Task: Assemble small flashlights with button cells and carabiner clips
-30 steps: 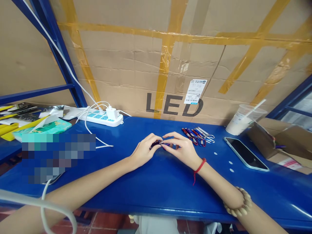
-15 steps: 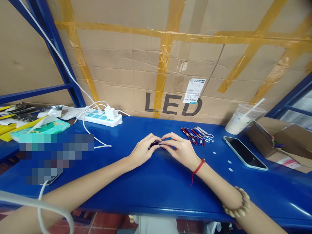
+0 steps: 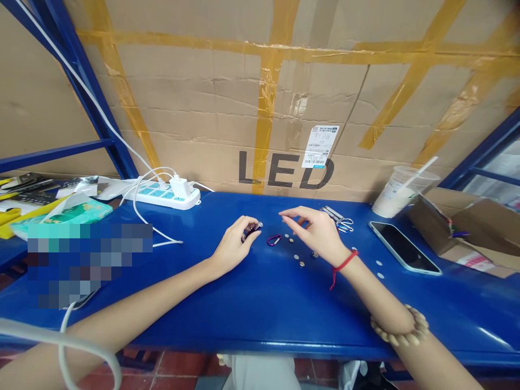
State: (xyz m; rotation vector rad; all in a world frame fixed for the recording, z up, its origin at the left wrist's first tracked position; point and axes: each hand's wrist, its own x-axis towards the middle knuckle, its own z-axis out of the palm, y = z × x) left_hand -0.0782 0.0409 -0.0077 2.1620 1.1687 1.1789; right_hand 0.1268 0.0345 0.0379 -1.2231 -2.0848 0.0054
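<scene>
My left hand (image 3: 235,244) is closed around a small dark mini flashlight (image 3: 251,232), its pale end showing past the fingertips; the fingers hide much of it. To the right, my right hand (image 3: 314,230) hovers apart from it, thumb and forefinger drawn together; anything between the tips is too small to make out. A purple carabiner (image 3: 273,240) lies on the table between the hands. Small button cells (image 3: 301,264) and pale discs (image 3: 296,257) are scattered below and beside my right hand. Behind that hand, several mini flashlights with carabiners (image 3: 344,223) are partly covered.
The blue table (image 3: 244,314) backs onto a taped cardboard sheet (image 3: 195,108). A white power strip (image 3: 162,195) with cables stands at the back left. On the right are a phone (image 3: 404,247), a plastic cup (image 3: 396,195) and an open cardboard box (image 3: 479,227).
My hands have come apart: the right moved right, away from the flashlight, which stays in my left. The purple carabiner, button cells and more discs now show on the table.
</scene>
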